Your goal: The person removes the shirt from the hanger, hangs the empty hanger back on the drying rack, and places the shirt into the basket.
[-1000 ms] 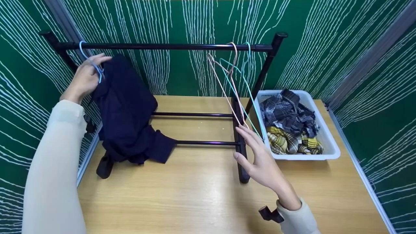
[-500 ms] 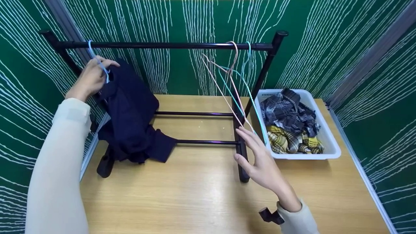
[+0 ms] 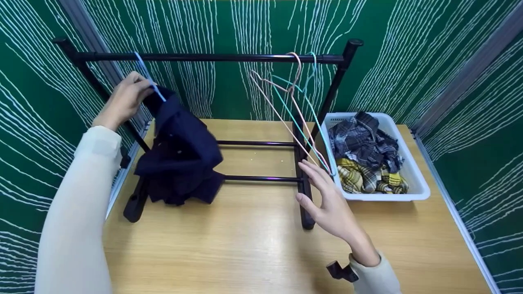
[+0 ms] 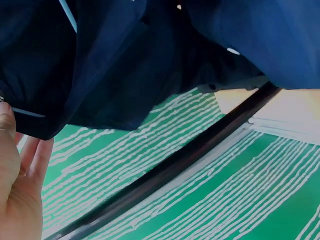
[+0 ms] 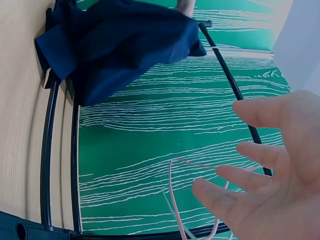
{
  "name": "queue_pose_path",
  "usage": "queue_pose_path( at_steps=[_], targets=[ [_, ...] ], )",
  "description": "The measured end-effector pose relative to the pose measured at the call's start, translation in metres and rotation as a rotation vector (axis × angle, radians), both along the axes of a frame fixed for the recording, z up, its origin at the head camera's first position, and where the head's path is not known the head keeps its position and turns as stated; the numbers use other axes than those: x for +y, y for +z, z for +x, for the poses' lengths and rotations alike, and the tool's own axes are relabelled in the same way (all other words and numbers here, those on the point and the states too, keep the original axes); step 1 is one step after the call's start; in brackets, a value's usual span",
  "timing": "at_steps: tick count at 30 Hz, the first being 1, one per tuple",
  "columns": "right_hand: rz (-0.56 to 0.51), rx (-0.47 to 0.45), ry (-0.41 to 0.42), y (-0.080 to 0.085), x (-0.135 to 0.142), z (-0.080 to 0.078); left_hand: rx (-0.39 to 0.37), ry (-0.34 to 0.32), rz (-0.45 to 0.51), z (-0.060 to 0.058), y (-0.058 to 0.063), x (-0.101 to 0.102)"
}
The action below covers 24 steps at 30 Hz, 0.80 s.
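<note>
A navy shirt (image 3: 179,139) with small white buttons hangs bunched from a light blue hanger (image 3: 149,77) hooked over the rack's left part. My left hand (image 3: 128,96) pinches the shirt's upper edge at the hanger's left end. The left wrist view shows the thumb over the dark cloth (image 4: 105,60), with fingers behind it. My right hand (image 3: 327,200) is spread and holds nothing. Its fingertips overlap the lower ends of a pink hanger (image 3: 265,96) and a teal hanger (image 3: 314,112), both hooked at the rack's right end.
The black clothes rack (image 3: 212,57) stands on a wooden table (image 3: 229,245), with two low crossbars. Right of it sits a white plastic basket (image 3: 419,183) holding grey plaid cloth (image 3: 363,139) and yellow plaid cloth (image 3: 347,175). Green patterned panels (image 3: 241,90) enclose the table.
My left hand has moved right, sliding the blue hanger along the bar with the shirt, which has swung and turned. The pink and teal hangers have swayed slightly; the right hand stays put.
</note>
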State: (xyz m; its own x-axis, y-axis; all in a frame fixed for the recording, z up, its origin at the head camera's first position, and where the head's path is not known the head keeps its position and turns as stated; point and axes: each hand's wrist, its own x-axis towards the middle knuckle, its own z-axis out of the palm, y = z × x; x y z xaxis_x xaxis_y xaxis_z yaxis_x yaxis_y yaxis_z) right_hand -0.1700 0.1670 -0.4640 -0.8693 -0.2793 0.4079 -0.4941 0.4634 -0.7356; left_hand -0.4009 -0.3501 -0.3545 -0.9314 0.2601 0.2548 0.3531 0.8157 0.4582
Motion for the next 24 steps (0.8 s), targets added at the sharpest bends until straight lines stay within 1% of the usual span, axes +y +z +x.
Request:
queue_pose_path(
  at_steps=[1, 3, 6, 9, 12, 21, 24],
  targets=[
    [-0.004, -0.001, 0.0, 0.0, 0.0, 0.0, 0.022, -0.017, -0.004, 0.0, 0.0, 0.002],
    [-0.012, -0.005, 0.001, 0.0, 0.0, 0.0, 0.129, -0.076, -0.116, 0.001, 0.0, 0.007],
    [-0.018, -0.009, 0.004, 0.001, 0.0, 0.0, 0.184, -0.126, -0.167, -0.001, 0.002, 0.018],
    [-0.017, -0.014, 0.005, 0.001, 0.001, 0.0, 0.183, -0.133, -0.186, -0.003, 0.004, 0.031],
    [-0.014, -0.022, 0.006, 0.0, 0.001, 0.0, 0.186, -0.126, -0.206, -0.003, 0.005, 0.045],
    [-0.01, -0.022, -0.009, 0.0, 0.003, -0.004, 0.193, -0.106, -0.257, 0.002, 0.003, 0.087],
    [-0.018, -0.013, -0.01, -0.001, 0.004, -0.006, 0.223, -0.112, -0.256, 0.004, 0.002, 0.099]
  ],
)
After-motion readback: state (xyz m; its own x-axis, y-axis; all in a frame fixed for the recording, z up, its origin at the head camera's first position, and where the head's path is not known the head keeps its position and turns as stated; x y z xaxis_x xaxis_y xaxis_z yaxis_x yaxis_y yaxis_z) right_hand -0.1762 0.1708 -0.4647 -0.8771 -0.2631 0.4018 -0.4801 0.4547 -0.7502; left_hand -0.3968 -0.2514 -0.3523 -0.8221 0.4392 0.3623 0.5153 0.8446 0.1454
